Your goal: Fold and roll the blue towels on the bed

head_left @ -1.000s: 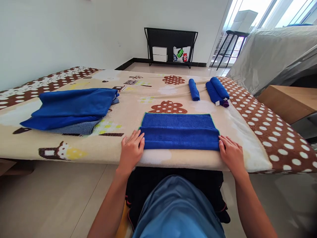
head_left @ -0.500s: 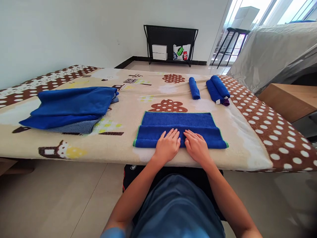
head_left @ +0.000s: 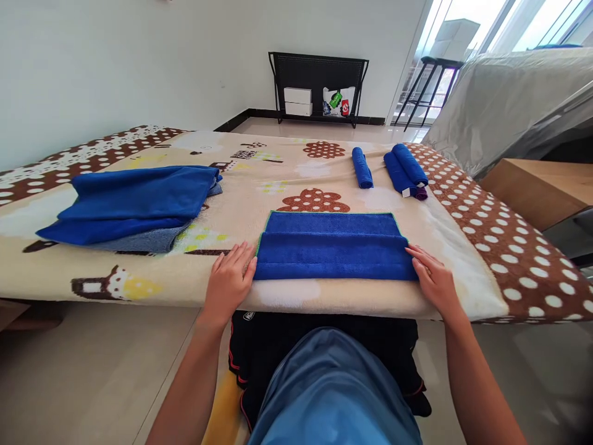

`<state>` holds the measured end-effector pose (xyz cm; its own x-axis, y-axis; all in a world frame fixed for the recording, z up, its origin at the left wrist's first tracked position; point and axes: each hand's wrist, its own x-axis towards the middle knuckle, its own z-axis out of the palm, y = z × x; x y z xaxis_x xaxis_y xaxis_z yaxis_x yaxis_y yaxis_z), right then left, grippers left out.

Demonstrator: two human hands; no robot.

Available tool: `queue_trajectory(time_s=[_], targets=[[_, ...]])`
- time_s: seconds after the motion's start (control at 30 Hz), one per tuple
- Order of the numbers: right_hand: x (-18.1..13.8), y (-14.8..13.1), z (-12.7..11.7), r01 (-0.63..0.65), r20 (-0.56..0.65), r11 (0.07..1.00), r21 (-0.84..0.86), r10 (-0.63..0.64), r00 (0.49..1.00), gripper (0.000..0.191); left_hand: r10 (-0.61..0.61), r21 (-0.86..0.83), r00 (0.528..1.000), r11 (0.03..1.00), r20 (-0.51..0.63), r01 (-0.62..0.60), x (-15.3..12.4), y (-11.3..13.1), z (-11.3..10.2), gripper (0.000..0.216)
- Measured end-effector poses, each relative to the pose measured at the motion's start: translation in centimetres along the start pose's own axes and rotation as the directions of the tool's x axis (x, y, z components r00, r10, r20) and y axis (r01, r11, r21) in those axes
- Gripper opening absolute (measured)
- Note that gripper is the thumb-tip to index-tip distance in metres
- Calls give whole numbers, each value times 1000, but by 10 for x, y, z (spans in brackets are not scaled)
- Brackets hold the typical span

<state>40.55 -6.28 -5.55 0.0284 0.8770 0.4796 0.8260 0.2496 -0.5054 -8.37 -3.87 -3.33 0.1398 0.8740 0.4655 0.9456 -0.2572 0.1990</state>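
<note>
A blue towel (head_left: 334, 252) with green edging lies in front of me near the bed's front edge, its near part folded over. At its left end, my left hand (head_left: 230, 277) lies with the fingers stretched out, the fingertips by the towel's edge. On the opposite end, my right hand (head_left: 434, 278) touches the towel's right edge with its fingers extended. Neither hand grips the cloth. Further back stand out a single rolled blue towel (head_left: 362, 167) and a pair of blue rolls (head_left: 406, 168) with white tags and a purple bit beneath.
To the left, a loose pile of blue and grey-blue cloths (head_left: 134, 201) rests on the patterned blanket (head_left: 259, 293). A black rack (head_left: 319, 80) with white boxes stands by the far wall. A wooden box (head_left: 537, 188) sits beyond the bed's right side.
Both hands have moved apart from the towel's middle, the left one to its left end and the right one to its right end. The towel stays in place.
</note>
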Motion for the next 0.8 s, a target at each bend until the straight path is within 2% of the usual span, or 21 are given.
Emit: queue_trajectory(time_s=[0.07,0.13,0.2,0.27,0.43,0.6,0.8], targets=[[-10,-3,-13,81,-68,997,-15,-82,994,36,79,-57,991,995,-105,-85,-8,-2,-10,38],[-19,-6,-24,153,-61,987,-41,-155,986,34,183,-104,972,974,-149,-199,-15,0,-19,34],[-25,-6,-30,208,7,976,-56,-208,978,34,280,-140,954,946,-112,-294,-19,3,-24,35],[-28,-2,-31,239,68,969,-59,-235,970,36,334,-168,941,926,-45,-337,-20,6,-24,37],[-24,7,-21,229,99,971,-63,-222,970,36,294,-179,955,942,28,-284,-14,8,-13,38],[-15,3,-12,198,89,978,-71,-192,977,31,267,-198,963,946,26,-257,-7,8,-7,36],[-6,-1,-6,149,37,984,-101,-146,989,27,143,-204,990,969,-2,-140,0,11,1,28]])
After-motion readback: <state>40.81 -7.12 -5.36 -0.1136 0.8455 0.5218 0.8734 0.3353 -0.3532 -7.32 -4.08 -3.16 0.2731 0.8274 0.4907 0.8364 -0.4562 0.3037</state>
